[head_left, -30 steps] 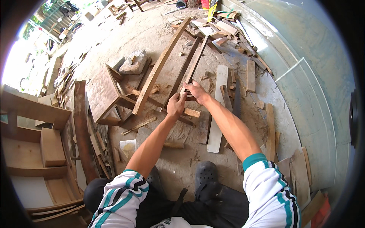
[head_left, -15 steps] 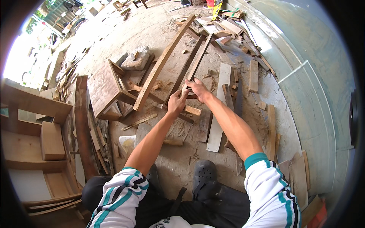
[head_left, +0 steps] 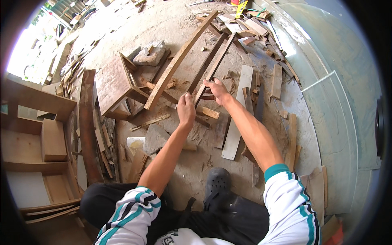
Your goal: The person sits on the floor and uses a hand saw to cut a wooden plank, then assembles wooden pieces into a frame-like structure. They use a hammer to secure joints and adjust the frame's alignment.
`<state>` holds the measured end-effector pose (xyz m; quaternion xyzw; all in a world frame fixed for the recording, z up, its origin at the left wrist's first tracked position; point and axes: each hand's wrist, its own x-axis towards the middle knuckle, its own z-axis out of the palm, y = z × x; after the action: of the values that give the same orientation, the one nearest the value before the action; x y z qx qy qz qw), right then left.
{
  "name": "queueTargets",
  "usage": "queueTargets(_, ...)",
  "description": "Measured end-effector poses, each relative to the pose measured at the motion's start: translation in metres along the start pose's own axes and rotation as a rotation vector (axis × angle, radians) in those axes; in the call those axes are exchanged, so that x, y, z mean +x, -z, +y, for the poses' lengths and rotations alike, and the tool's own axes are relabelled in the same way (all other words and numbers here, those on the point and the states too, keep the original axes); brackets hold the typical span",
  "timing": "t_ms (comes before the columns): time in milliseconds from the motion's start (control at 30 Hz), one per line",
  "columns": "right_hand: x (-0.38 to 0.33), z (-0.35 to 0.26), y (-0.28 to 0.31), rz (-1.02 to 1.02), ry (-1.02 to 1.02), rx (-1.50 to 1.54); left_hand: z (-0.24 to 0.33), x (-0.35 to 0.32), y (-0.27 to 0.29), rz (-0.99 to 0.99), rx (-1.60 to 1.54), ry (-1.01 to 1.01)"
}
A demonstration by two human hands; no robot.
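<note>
A long narrow wooden strip (head_left: 222,54) slants away from me, its near end close to my hands. My right hand (head_left: 219,91) grips it near that end, thumb on top and fingers wrapped beneath. Just left of the strip's near end, my left hand (head_left: 186,111) is apart from it. Its fingers are curled and pressed together; whatever they may hold is hidden. A darker wooden bar (head_left: 207,62) lies parallel on the left of the strip. Farther left, a longer, thicker wooden beam (head_left: 181,61) slants the same way. A short wood block (head_left: 208,112) rests below the strip's end.
A small wooden frame with a panel (head_left: 116,85) stands left, near a stone (head_left: 150,53). A pale board (head_left: 238,118) and a handsaw blade (head_left: 259,104) lie right. Wooden shelving (head_left: 36,166) fills the left edge; glass sheets (head_left: 339,118) lean right. Scrap wood (head_left: 261,30) is piled far right.
My left hand has come off the strip and moved slightly left and down. My right hand has shifted right with the strip. The view has tilted slightly, and a grey stone shows beside my left forearm.
</note>
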<state>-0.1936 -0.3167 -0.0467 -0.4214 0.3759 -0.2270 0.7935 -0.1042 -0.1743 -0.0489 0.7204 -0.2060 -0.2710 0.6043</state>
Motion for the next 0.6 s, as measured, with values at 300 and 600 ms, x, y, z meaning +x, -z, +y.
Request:
queueTargets(300,0.008,0.003,0.02,0.013,0.024,-0.073,0.017,-0.057,-0.013,0.18,-0.779,0.995)
queueTargets(600,0.003,-0.001,0.008,0.107,0.041,-0.167,0.031,-0.033,-0.021,-0.138,-0.943,0.881)
